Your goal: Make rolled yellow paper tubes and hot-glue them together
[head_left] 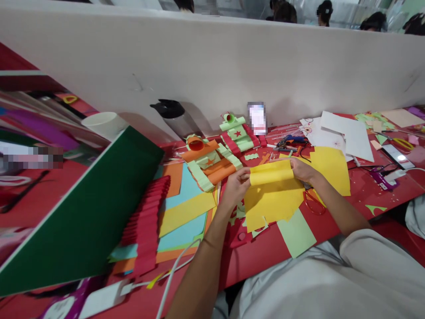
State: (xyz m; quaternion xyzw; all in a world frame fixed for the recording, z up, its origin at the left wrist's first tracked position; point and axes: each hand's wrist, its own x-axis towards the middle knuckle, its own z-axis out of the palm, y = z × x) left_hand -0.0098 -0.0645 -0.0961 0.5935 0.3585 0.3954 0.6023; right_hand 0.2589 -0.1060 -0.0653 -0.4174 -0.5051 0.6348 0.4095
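A sheet of yellow felt (272, 201), its top part rolled or folded over, is stretched between my two hands above the red table. My left hand (237, 184) pinches the left end of the roll. At the right end, my right hand (302, 170) grips it, fingers partly hidden behind the felt. Another yellow sheet (332, 173) lies to the right, beyond my right wrist. Red-handled scissors (314, 204) rest under my right forearm. Below the held felt lies a pale green sheet (297, 234). An orange and green felt piece with a star (210, 161) lies just past my left hand.
Left stands a tilted green board (86, 217) beside red ruffled felt (146, 226) and stacked coloured sheets (187, 212). Along the white partition (199, 66) are a dark-lidded jug (175, 117), a phone (257, 118) and a red-green felt piece (237, 135). White cables (175, 266) cross the front.
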